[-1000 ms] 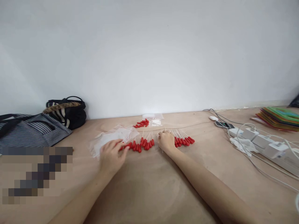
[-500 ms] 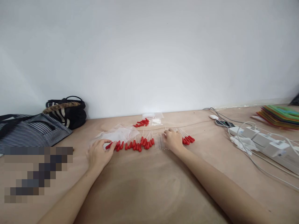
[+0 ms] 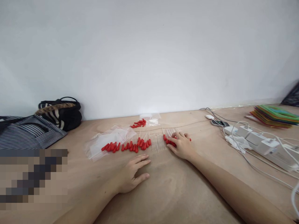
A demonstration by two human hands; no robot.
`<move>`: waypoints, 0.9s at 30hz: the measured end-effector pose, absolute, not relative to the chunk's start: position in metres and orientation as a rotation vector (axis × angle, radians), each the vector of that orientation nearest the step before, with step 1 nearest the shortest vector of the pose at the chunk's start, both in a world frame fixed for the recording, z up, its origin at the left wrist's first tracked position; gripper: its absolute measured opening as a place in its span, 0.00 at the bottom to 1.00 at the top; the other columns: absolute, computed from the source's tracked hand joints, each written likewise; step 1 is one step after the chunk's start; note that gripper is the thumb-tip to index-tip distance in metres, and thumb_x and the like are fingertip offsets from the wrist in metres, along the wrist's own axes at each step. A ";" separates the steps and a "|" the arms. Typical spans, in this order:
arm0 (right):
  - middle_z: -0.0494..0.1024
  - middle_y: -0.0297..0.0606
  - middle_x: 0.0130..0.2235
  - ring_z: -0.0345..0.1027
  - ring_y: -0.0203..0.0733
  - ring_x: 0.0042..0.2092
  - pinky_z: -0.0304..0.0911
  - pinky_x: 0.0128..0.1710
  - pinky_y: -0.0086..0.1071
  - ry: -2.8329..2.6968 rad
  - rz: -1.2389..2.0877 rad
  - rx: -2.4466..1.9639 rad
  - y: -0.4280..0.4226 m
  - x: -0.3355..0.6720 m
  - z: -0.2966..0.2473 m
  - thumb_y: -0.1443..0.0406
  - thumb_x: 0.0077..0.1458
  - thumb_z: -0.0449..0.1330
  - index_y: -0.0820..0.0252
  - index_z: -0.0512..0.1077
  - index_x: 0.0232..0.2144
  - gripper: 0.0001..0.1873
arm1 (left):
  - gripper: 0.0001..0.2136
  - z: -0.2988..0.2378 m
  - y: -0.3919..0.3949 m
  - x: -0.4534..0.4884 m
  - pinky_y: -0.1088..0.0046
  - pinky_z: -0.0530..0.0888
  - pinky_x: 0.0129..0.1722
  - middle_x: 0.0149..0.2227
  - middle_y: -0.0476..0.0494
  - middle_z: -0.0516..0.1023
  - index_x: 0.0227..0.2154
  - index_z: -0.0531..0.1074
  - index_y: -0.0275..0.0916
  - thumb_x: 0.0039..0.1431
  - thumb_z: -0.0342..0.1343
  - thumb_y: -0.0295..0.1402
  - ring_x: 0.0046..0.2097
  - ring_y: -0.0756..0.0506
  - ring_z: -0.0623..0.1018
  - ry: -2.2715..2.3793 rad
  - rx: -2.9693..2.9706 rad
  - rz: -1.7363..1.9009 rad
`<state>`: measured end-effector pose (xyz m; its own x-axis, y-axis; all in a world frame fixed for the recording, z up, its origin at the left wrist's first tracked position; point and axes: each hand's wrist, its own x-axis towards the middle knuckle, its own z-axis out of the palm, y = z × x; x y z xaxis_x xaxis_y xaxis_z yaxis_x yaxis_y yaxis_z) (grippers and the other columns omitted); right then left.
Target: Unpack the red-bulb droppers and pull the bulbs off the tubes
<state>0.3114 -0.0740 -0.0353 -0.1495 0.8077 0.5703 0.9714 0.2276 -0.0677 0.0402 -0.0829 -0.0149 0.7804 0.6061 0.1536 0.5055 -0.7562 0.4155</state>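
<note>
My right hand (image 3: 183,147) lies over the right-hand group of glass droppers, fingers apart and curved across their red rubber bulbs (image 3: 171,142); it covers part of them. Thin clear stems (image 3: 171,131) point away from me behind it. To its left lies a row of bare glass tubes (image 3: 157,142). My left hand (image 3: 134,174) hovers or rests over the table nearer to me, fingers spread, holding nothing. Beyond it sit another group of red-bulbed droppers (image 3: 143,143) and loose red bulbs (image 3: 112,147).
Clear plastic bags (image 3: 98,143) lie at the left. Farther back are more red bulbs (image 3: 140,123) and a bag of tubes (image 3: 153,120). A power strip with chargers (image 3: 263,143), cables and coloured sheets (image 3: 275,116) stand right; bags (image 3: 44,132) lie left.
My left hand has left the loose red bulbs and come right and nearer to me, fingers spread. My right hand has shifted from the bare tubes onto the right-hand droppers.
</note>
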 end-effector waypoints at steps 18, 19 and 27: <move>0.73 0.35 0.33 0.60 0.37 0.38 0.43 0.40 0.37 -1.749 -0.352 -1.422 -0.064 0.304 -0.045 0.63 0.56 0.52 0.52 0.74 0.35 0.10 | 0.19 -0.015 -0.082 0.040 0.55 0.64 0.53 0.56 0.39 0.64 0.50 0.65 0.43 0.55 0.51 0.38 0.56 0.40 0.64 0.878 2.637 0.384; 0.73 0.35 0.33 0.61 0.37 0.38 0.43 0.40 0.36 -1.741 -0.358 -1.393 -0.066 0.303 -0.044 0.64 0.56 0.52 0.51 0.74 0.35 0.11 | 0.19 -0.016 -0.081 0.040 0.55 0.64 0.53 0.55 0.40 0.65 0.49 0.66 0.43 0.54 0.52 0.38 0.55 0.40 0.65 0.874 2.620 0.413; 0.75 0.31 0.33 0.62 0.33 0.35 0.44 0.41 0.37 -1.912 -0.693 -0.892 -0.098 0.266 -0.036 0.68 0.53 0.55 0.55 0.72 0.36 0.08 | 0.19 -0.020 -0.072 0.054 0.66 0.72 0.40 0.36 0.41 0.77 0.39 0.74 0.36 0.54 0.49 0.45 0.38 0.44 0.75 0.993 1.824 0.751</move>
<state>0.2658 -0.0978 -0.0355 -0.3461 0.3064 0.8868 0.8036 0.5845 0.1117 0.0542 -0.0725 -0.0199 0.4935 0.8654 0.0868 0.3193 -0.2730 0.9075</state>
